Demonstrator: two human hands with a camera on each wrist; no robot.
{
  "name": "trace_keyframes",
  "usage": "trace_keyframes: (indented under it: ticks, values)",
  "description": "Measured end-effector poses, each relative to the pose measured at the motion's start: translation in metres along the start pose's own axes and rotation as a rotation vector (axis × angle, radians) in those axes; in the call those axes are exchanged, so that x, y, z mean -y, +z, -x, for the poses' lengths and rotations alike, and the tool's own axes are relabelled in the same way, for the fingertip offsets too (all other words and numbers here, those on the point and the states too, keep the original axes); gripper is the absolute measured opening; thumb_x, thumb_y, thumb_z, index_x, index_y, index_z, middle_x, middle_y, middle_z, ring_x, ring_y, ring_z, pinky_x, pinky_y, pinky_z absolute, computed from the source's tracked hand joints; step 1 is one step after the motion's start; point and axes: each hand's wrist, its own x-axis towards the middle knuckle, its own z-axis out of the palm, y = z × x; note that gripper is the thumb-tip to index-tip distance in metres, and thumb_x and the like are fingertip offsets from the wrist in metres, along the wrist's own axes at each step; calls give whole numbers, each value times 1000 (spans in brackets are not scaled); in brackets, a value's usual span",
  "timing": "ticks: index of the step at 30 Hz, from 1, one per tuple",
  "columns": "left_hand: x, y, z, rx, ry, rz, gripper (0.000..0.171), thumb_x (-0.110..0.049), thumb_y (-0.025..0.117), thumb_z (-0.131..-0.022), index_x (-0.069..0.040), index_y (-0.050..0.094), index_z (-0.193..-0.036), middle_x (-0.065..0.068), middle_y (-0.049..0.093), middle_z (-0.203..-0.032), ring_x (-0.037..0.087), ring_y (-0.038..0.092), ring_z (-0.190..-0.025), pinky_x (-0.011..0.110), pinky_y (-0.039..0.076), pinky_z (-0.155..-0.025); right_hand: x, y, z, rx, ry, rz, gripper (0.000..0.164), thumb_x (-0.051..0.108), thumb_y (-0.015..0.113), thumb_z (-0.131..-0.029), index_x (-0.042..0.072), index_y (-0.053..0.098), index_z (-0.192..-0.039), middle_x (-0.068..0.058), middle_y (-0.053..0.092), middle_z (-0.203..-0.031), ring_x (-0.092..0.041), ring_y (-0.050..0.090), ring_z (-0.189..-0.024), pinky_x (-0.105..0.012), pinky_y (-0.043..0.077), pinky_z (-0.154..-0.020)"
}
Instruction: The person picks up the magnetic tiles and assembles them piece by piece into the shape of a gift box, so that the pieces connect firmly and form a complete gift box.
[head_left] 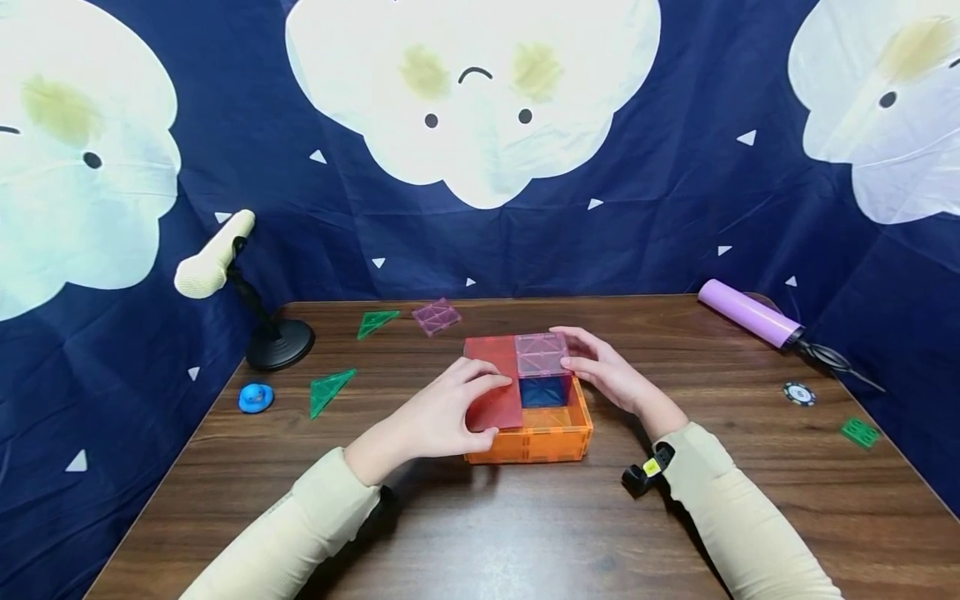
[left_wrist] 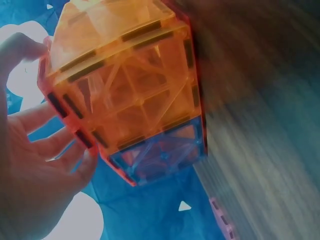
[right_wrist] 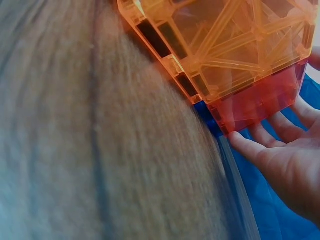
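A box of translucent magnetic tiles stands on the table, with orange walls (head_left: 528, 446) in front and a blue tile (head_left: 545, 392) inside at the back. A red rectangular tile (head_left: 501, 408) covers its left part. My left hand (head_left: 442, 412) holds this tile from the left, thumb near the front edge and fingers curved over the top. In the left wrist view, thumb and fingers touch the red edge. My right hand (head_left: 611, 375) grips a pink square tile (head_left: 542, 354) at the box's back right, its thumb and fingers at the tile's right side. The front right is uncovered.
Green triangle tiles (head_left: 330, 390) and a purple square tile (head_left: 437, 317) lie behind and left. A blue rubber duck (head_left: 256, 397) and a microphone on a stand (head_left: 279, 342) are far left. At right are a purple-handled whisk (head_left: 753, 315), poker chip (head_left: 799, 394) and green block (head_left: 860, 432).
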Motion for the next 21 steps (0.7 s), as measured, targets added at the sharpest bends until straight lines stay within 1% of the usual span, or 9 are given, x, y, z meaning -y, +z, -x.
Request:
trace_keyframes:
  ticks: [3, 9, 11, 13, 15, 16, 18, 20, 21]
  values:
    - [0, 2, -1, -2, 17, -3, 58, -32, 78, -80, -9, 66, -132, 5, 57, -129, 22, 49, -117, 37, 49, -98, 0, 0, 0, 1, -1, 3, 59, 9, 58, -102, 2, 35, -155, -24, 40, -147, -26, 53, -121, -29, 50, -99]
    - [3, 7, -2, -1, 15, 23, 54, -31, 77, -83, -10, 66, -131, 4, 57, -130, 21, 47, -119, 37, 49, -99, -1, -2, 0, -1, -6, 4, 58, 9, 58, -101, 3, 36, -155, -22, 41, -146, -26, 53, -120, -30, 50, -98]
    - [3, 7, -3, -4, 23, 30, 53, -31, 76, -84, -9, 66, -131, 4, 57, -130, 21, 47, -119, 37, 48, -99, -1, -2, 0, 3, -11, -6, 58, 8, 57, -102, 3, 36, -155, -22, 42, -146, -25, 54, -120, -30, 50, -98]
    - [5, 6, -3, -20, 28, 38, 53, -31, 75, -84, -8, 66, -131, 4, 58, -130, 21, 48, -118, 38, 48, -100, -2, -2, 0, 9, -18, -15, 58, 7, 57, -102, 2, 35, -155, -21, 42, -145, -24, 54, -119, -30, 50, -98]
    - [8, 4, -3, -56, 22, 50, 50, -30, 73, -86, -7, 66, -130, 5, 59, -129, 23, 50, -117, 40, 47, -101, -2, -2, -1, 12, -26, -25, 58, 5, 56, -101, 1, 34, -155, -21, 42, -144, -23, 55, -118, -30, 51, -97]
    - [10, 2, -3, -80, 11, 60, 47, -28, 72, -88, -6, 66, -129, 6, 60, -128, 24, 51, -117, 41, 46, -101, -3, -2, -1, 13, -29, -29, 58, 5, 56, -101, 0, 34, -155, -21, 42, -144, -22, 55, -118, -30, 51, -97]
    - [19, -2, -4, -126, -38, 85, 42, -25, 68, -93, -4, 65, -129, 8, 62, -127, 25, 53, -116, 43, 46, -101, -3, -2, -1, 10, -33, -33, 57, 5, 56, -101, 0, 35, -154, -20, 43, -143, -21, 56, -117, -29, 51, -96]
    - [30, -6, -6, -172, -105, 114, 37, -19, 63, -97, -1, 64, -129, 11, 63, -127, 28, 56, -117, 45, 45, -102, -4, -2, -1, 6, -33, -35, 57, 5, 56, -101, 0, 36, -154, -20, 43, -142, -21, 56, -117, -29, 51, -96]
    - [38, -8, -7, -188, -149, 126, 35, -17, 62, -98, 0, 64, -129, 13, 63, -127, 30, 57, -118, 47, 45, -103, -4, -2, -1, 6, -33, -36, 57, 5, 56, -101, 0, 36, -154, -20, 43, -143, -21, 56, -117, -28, 51, -96]
